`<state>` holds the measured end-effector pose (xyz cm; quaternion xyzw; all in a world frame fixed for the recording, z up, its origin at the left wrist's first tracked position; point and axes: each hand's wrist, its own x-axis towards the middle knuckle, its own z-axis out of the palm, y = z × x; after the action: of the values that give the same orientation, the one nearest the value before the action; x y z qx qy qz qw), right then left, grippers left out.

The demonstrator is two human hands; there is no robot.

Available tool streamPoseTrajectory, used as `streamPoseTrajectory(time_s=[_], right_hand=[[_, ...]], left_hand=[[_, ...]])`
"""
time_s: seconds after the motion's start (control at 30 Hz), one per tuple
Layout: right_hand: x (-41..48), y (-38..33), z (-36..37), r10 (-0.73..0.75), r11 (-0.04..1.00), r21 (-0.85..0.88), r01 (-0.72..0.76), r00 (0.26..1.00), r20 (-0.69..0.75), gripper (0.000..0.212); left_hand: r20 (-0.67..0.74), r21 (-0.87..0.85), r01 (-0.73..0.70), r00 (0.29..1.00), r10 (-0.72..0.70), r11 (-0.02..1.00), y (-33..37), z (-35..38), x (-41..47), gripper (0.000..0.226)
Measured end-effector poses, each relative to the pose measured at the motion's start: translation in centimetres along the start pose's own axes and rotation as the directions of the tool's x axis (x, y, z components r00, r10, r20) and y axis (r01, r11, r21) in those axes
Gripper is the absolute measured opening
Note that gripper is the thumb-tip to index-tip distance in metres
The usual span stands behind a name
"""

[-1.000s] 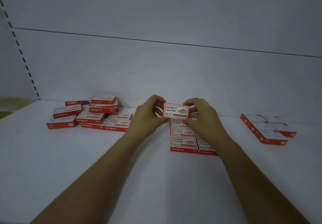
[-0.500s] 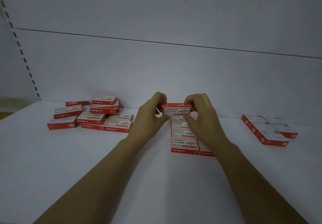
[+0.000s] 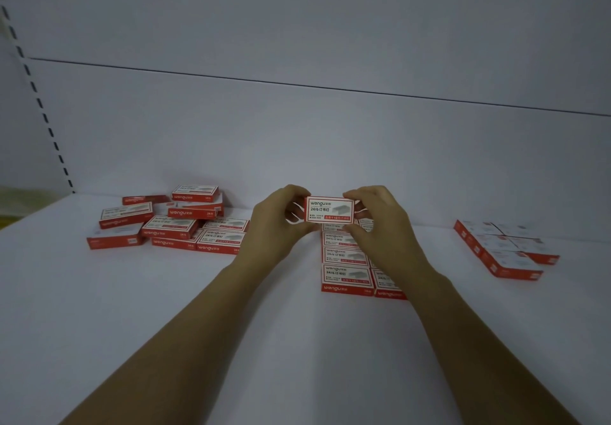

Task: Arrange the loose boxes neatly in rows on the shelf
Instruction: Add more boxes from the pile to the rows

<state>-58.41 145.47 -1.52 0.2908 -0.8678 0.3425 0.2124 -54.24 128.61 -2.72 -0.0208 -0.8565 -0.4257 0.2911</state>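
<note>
Held box (image 3: 329,210): long axis left-right, printed face tilted toward camera, above far end of arranged rows (image 3: 345,256). Left hand (image 3: 276,223) and right hand (image 3: 380,223) pinch its short ends. Rows partly hidden behind right hand.

Three box groups along the shelf (image 3: 297,342) back edge.
Loose pile (image 3: 172,219) left, rows (image 3: 347,259) centre, block (image 3: 506,249) right.
</note>
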Motion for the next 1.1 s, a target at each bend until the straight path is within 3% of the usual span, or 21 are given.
streamPoseTrajectory(time_s=[0.4,0.53,0.67,0.87,1.1], right_hand=[[-0.3,-0.4,0.1,-0.025,1.000,-0.006,0.025,1.000,0.020,0.047],[0.4,-0.4,-0.6,0.014,0.999,-0.049,-0.010,0.996,0.084,0.042],[2.2,0.6,-1.3,0.101,0.991,-0.097,-0.089,0.987,0.126,0.041],[4.1,2.7,-0.2,0.205,0.966,-0.200,-0.164,0.956,0.208,0.042],[4.6,4.3,2.1,0.285,0.944,-0.242,-0.225,0.925,0.251,0.034]], left_hand=[[-0.018,0.070,0.026,1.000,-0.025,0.997,0.5,1.1,-0.4,0.049],[0.081,0.130,0.040,0.995,-0.051,0.991,1.0,1.2,0.1,0.045],[0.197,0.258,0.075,0.972,-0.129,0.963,1.4,1.4,2.0,0.058],[0.199,0.439,0.104,0.957,-0.210,0.892,-0.1,2.1,3.7,0.037],[0.231,0.437,0.137,0.938,-0.258,0.889,-2.1,4.1,3.7,0.027]])
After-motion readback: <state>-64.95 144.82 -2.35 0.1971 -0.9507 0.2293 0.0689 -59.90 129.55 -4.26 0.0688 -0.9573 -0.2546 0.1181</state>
